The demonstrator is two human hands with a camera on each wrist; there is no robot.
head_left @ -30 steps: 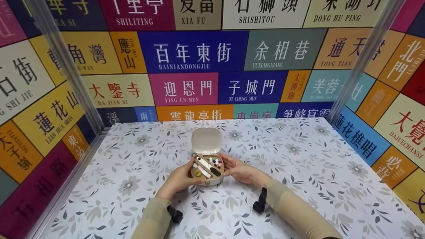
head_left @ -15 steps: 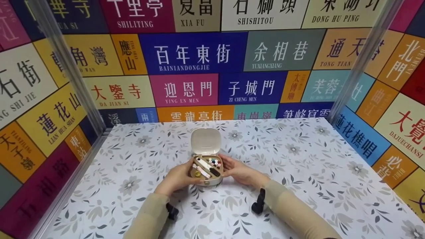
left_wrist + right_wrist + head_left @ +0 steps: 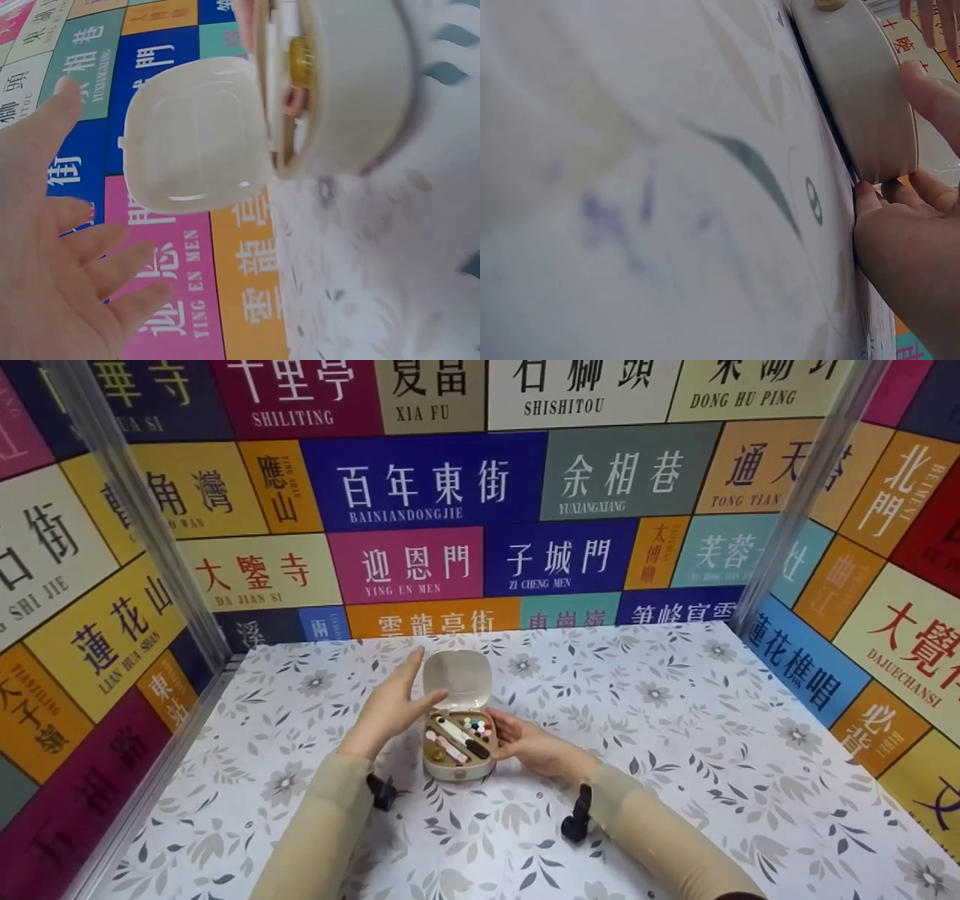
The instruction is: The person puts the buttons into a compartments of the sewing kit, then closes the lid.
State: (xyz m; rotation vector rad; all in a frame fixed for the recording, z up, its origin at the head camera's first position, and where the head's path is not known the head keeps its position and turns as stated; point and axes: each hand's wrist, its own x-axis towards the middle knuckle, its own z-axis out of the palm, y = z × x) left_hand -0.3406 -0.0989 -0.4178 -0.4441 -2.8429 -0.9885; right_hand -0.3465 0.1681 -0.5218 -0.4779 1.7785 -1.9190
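Small cream rounded plastic sewing-kit case (image 3: 458,746) is set on the floral-print tabletop (image 3: 675,750), approx. centre, just in front of the person. Its hinged lid (image 3: 457,680) is swung up at the far side, inner face turned toward the person; case's long axis runs near-to-far, hinge at the far end.

Left hand (image 3: 388,701) is raised just left of the lid, fingers straight and spread, thumb near or at the lid's left edge — contact can't be told from the head view; in the left wrist view the open palm (image 3: 52,270) is seen apart from the lid (image 3: 196,145), nothing held. Right hand (image 3: 525,744) is laid low at the case's right wall, fingers curled lightly against it; in the right wrist view the thumb (image 3: 934,94) and fingertips are pressed on the case wall (image 3: 862,90), steadying it. So left hand is nearer the lid, right hand nearer the base.

Contents: a white strip-like item, a dark narrow item, a small yellow spool-like piece and a cluster of coloured dots, prob. thread or pins; too small to tell more.

Backdrop: walls of coloured sign panels w/ Chinese characters (image 3: 420,484).
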